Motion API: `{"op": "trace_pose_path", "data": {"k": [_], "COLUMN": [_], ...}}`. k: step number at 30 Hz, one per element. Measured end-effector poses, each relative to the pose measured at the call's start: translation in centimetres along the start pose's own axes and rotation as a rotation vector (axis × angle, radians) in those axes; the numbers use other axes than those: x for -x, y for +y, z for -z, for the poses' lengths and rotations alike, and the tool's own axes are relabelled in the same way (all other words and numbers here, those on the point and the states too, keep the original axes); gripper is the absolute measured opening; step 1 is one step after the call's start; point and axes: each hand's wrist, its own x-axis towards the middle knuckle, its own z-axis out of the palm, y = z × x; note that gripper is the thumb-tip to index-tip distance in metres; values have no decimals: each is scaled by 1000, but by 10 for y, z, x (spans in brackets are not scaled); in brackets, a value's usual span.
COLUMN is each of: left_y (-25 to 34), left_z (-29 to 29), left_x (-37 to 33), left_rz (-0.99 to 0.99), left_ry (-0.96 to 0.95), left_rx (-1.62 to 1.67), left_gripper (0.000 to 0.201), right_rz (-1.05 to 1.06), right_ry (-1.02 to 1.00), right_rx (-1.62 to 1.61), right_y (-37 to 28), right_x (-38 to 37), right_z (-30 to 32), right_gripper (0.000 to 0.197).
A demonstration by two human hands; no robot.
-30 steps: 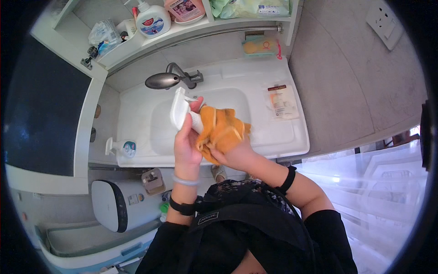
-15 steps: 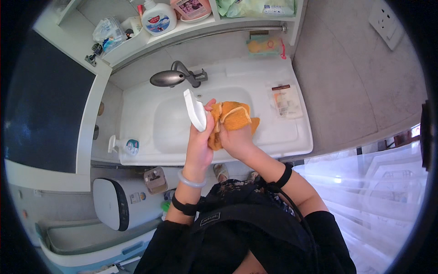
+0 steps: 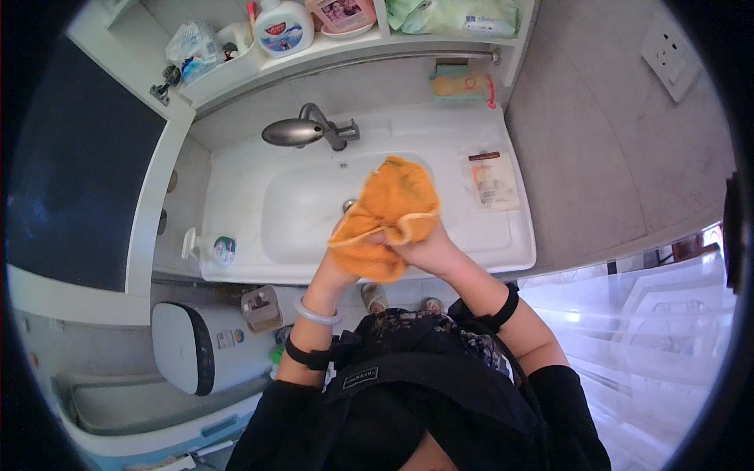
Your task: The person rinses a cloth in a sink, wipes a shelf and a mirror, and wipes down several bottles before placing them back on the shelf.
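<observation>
An orange cloth (image 3: pixel 398 195) with a pale hem is bunched between my two hands above the sink basin. My left hand (image 3: pixel 336 265) is closed at its left side, and the cloth covers most of the fingers. On the other side my right hand (image 3: pixel 430 250) grips the cloth, fingers curled into its folds. The white, long, smooth piece seen earlier is out of sight; whether it lies inside the cloth I cannot tell. Below the hands is the white sink (image 3: pixel 236 177), with a grey metal faucet (image 3: pixel 334 135) at its back.
A white pump bottle (image 3: pixel 222 250) lies at the sink's left front corner. A clear packet (image 3: pixel 492 182) rests on the right ledge. An open cabinet door (image 3: pixel 86 180) stands left, below a shelf of bottles (image 3: pixel 283 30). A white sheer curtain (image 3: pixel 628 337) hangs at right.
The white piece in my left hand has gone from view. The orange cloth is spread wider and now covers the left hand's fingers. My left hand has moved slightly nearer to me.
</observation>
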Motion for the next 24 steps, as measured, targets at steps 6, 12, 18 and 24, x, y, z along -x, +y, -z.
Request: {"op": "trace_pose_path", "data": {"k": [6, 12, 18, 24], "left_y": [20, 10, 17, 16], "left_z": [-17, -14, -24, -17], "left_x": [-1, -8, -10, -6], "left_rz": [-123, -257, -537, -467], "left_ry": [-55, 26, 91, 51], "left_rx": [-569, -593, -1019, -1198], "left_gripper": [34, 32, 37, 22], "right_rz": [-131, -112, 231, -229], "right_ry": [283, 129, 248, 393], "right_rx": [-361, -317, 276, -296], "right_y": [5, -48, -20, -6], "right_x": [-8, -2, -21, -36], "right_z": [25, 25, 18, 41], "right_gripper": [40, 31, 25, 27]}}
